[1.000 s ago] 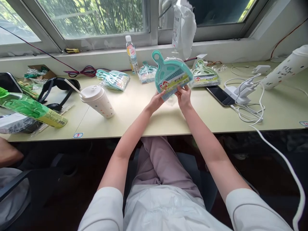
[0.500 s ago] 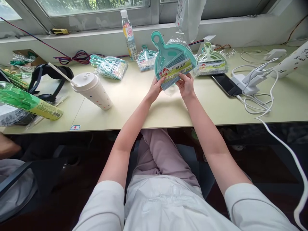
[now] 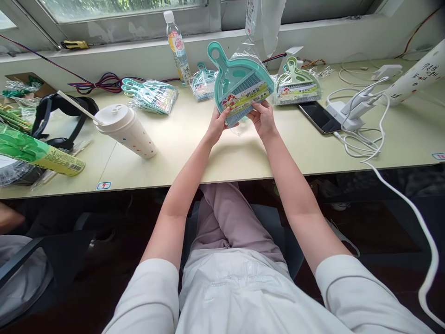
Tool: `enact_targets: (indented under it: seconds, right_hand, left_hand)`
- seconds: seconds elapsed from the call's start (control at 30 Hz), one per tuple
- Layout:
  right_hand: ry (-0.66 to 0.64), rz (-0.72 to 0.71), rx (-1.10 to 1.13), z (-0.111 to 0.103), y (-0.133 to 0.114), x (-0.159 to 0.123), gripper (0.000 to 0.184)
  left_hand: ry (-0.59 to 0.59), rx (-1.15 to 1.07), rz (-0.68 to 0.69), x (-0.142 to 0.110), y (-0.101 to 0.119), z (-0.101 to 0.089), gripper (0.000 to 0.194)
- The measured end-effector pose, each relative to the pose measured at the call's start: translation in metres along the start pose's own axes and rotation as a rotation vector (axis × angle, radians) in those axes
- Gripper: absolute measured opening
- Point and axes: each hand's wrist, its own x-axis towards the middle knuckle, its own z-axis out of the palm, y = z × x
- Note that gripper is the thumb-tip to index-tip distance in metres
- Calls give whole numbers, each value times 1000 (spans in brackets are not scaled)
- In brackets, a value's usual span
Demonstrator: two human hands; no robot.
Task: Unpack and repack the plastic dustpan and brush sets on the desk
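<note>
Between my two hands is a teal dustpan and brush set [image 3: 239, 74] in a clear plastic wrapper, held up over the table and tilted. My left hand [image 3: 217, 126] is closed on its lower left edge, thumb on the printed label. On the lower right edge my right hand [image 3: 263, 118] grips it too, thumb in front. Just behind lies a smaller-looking teal wrapped set [image 3: 203, 83]. To the right sits a green wrapped set [image 3: 298, 88], and to the left a pile of teal wrapped sets [image 3: 153, 96].
A white cup [image 3: 127, 132] with a straw leans at left, near a green packet [image 3: 41, 150] and a black strap [image 3: 66, 116]. A bottle [image 3: 178, 48] stands by the wall. At right are a phone [image 3: 320, 117], a power strip [image 3: 342, 115] and white cables. Another person's arm shows far left.
The view has shifted slightly, so most table things appear a little further left. Both hands still hold the wrapped dustpan set, with its tilt nearly the same.
</note>
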Motion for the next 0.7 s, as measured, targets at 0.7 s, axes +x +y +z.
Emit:
enact_targets:
  seconds: [0.7]
  right_hand:
    - [20, 48, 0, 5, -3, -4, 33]
  left_hand:
    - [8, 34, 28, -2, 1, -3, 63]
